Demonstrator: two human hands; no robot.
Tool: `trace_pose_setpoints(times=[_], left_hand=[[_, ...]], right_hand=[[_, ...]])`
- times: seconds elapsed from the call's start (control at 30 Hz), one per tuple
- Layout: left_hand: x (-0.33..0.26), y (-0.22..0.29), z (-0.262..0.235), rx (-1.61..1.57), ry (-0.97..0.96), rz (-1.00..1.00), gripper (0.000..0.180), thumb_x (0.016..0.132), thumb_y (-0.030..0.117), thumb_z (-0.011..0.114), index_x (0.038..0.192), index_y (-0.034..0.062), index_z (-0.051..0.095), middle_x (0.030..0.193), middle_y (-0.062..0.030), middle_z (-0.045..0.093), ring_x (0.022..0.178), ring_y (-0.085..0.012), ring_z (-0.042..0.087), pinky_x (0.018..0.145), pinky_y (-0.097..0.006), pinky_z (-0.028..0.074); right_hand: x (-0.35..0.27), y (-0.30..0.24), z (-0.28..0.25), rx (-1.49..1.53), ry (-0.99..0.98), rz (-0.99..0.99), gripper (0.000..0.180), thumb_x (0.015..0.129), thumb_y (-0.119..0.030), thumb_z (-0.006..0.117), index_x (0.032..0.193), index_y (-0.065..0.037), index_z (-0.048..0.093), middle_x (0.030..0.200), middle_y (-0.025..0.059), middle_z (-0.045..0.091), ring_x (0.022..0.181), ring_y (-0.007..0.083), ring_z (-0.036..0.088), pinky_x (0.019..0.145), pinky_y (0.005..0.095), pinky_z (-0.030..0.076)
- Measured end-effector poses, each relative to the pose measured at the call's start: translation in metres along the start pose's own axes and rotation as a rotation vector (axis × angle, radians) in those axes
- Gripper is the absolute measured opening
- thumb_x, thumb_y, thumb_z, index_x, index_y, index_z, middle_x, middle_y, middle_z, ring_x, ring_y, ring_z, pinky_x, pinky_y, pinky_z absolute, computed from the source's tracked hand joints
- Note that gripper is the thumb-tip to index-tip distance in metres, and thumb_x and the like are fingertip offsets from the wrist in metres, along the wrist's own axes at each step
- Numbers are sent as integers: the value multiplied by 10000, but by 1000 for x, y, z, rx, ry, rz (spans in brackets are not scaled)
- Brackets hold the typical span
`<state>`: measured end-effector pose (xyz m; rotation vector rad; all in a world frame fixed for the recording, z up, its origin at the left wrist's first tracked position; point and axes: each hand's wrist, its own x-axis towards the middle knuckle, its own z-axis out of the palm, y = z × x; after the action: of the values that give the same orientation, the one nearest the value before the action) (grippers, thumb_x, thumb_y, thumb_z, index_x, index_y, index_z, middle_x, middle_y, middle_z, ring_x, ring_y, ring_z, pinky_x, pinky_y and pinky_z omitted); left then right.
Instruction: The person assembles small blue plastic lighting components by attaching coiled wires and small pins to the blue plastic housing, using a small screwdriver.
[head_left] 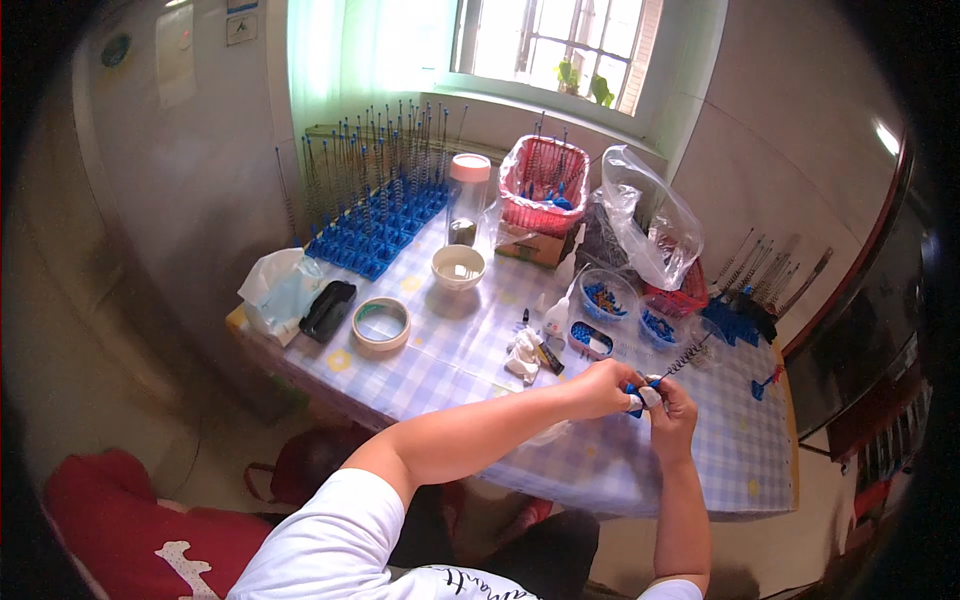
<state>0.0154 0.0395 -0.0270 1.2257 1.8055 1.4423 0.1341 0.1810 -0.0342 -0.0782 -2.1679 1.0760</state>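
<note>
Both my hands meet over the near right part of the table, with white wraps on some fingertips. My left hand (604,389) is closed in a pinch on a small blue plastic piece (635,404), mostly covered by fingers. From the other side my right hand (675,418) closes on the same piece. A thin rod with a dark coil spring (688,358) sticks out from between the hands, pointing up and right. Just beyond them lie an oval tin of small blue parts (590,340), a crumpled white tissue (522,357) and a dark tube (549,358).
Rows of blue bases with upright spring rods (375,225) stand at the back left. Behind my hands are two clear tubs (607,296), a white squeeze bottle (557,316) and a red basket (545,215). A bowl (458,270), tape roll (381,324) and black case (327,311) sit left.
</note>
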Motion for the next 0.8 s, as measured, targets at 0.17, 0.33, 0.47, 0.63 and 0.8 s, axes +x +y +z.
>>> trace_pose_setpoints(times=[0.17,0.33,0.47,0.63,0.8], left_hand=[[0,-2,4,-48,29,6,350,781,220,709,1050,2,662,777,-51,651,715,-103,552,655,-283,459],[-3,4,2,-2,47,20,333,782,225,712,1027,4,671,769,-51,652,702,-95,544,637,-287,454],[-5,9,2,-9,51,32,334,781,220,711,1030,1,669,762,-55,656,686,-104,553,626,-294,459],[-4,8,2,-6,60,38,338,782,219,708,1037,2,666,761,-61,662,679,-112,561,627,-296,464],[-3,7,2,-4,66,56,345,784,224,707,1047,5,665,766,-64,665,679,-112,561,632,-295,467]], right_hand=[[0,2,0,11,-5,1,198,839,-174,697,948,-14,656,777,29,627,695,108,564,642,258,454],[0,-4,-2,21,-18,6,186,851,-173,687,942,-16,648,767,22,614,698,103,560,639,258,451],[0,-4,-1,28,1,-21,187,855,-175,684,944,-16,647,768,21,613,696,102,558,637,254,447],[0,-3,-1,33,18,-8,183,851,-171,691,947,-20,650,772,21,617,695,105,560,635,250,445],[-1,-6,-1,60,9,36,179,850,-169,693,950,-25,655,773,15,616,693,100,556,631,245,441]])
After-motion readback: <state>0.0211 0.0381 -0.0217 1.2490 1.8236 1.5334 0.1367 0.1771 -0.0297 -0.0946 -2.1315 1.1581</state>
